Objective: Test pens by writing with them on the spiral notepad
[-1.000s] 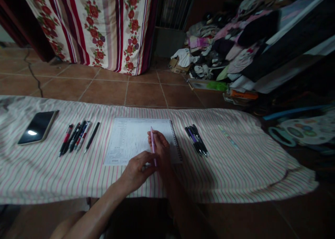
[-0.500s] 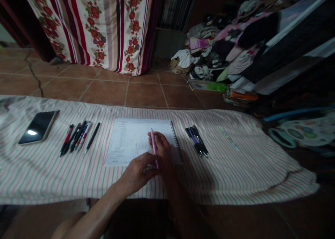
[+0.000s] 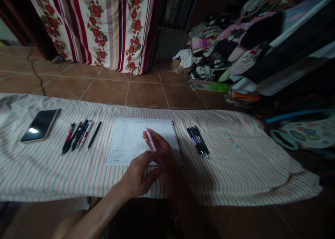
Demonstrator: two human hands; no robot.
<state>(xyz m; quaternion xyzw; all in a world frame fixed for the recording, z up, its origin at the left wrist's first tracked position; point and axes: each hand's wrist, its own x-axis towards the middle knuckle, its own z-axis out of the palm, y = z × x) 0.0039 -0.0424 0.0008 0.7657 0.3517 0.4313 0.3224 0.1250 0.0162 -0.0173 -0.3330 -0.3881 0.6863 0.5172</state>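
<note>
A pink pen point(image 3: 151, 140) slants over the notebook, its upper end pointing up and left. My right hand point(image 3: 162, 145) is closed around the pen, palm turned partly up, above the right part of the page. From the left, my left hand point(image 3: 137, 174) reaches across with its fingertips over the pen's lower part and its thumb by the lower end; deep shadow blurs the exact grip there. Under both hands lies a spiral-bound notebook point(image 3: 136, 134), printed along its left side, with its coil on the right.
Left of the notebook lie a phone point(image 3: 40, 125), several pens point(image 3: 75, 136) and a single dark pen point(image 3: 93, 137). To its right are several dark and purple pens point(image 3: 199, 142) and a pale patterned strip point(image 3: 230, 140). A striped cloth point(image 3: 248, 169) covers the table.
The pink pen has tilted further left, its upper end shifting left. My right hand has turned with it, and my left thumb has spread slightly from the fingers.
</note>
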